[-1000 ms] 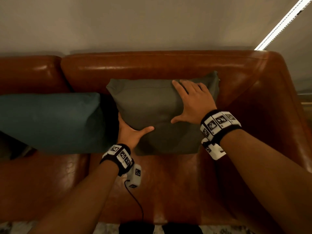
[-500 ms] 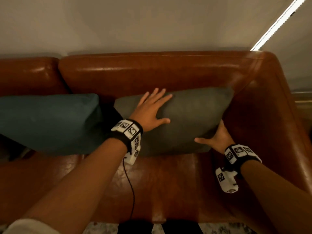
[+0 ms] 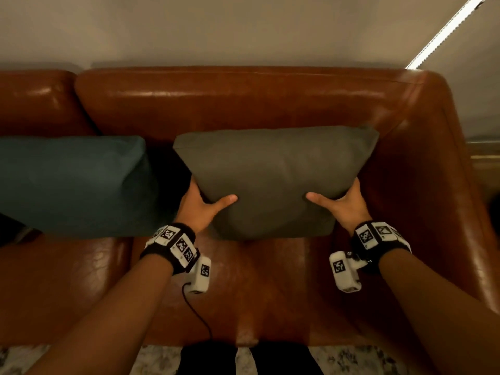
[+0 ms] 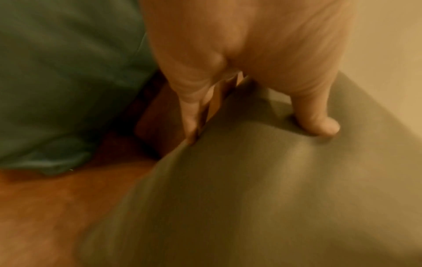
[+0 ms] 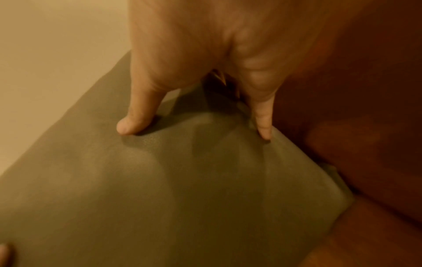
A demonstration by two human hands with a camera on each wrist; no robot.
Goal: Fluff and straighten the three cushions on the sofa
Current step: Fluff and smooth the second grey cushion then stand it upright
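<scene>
the left hand (image 3: 198,205) and right hand (image 3: 346,205) are gripping the grey-green cushion (image 3: 273,180) by its sides. thumbs are pressing its front, fingers wrapping behind.

Head camera looks down; both wrist cameras sit close, sharing the olive cushion (image 3: 273,180).

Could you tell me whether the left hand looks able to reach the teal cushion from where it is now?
Probably yes. The left hand grips the left edge of the grey cushion, and the teal cushion lies just beside it across a narrow dark gap, nothing between. It would have to let go first.
</scene>
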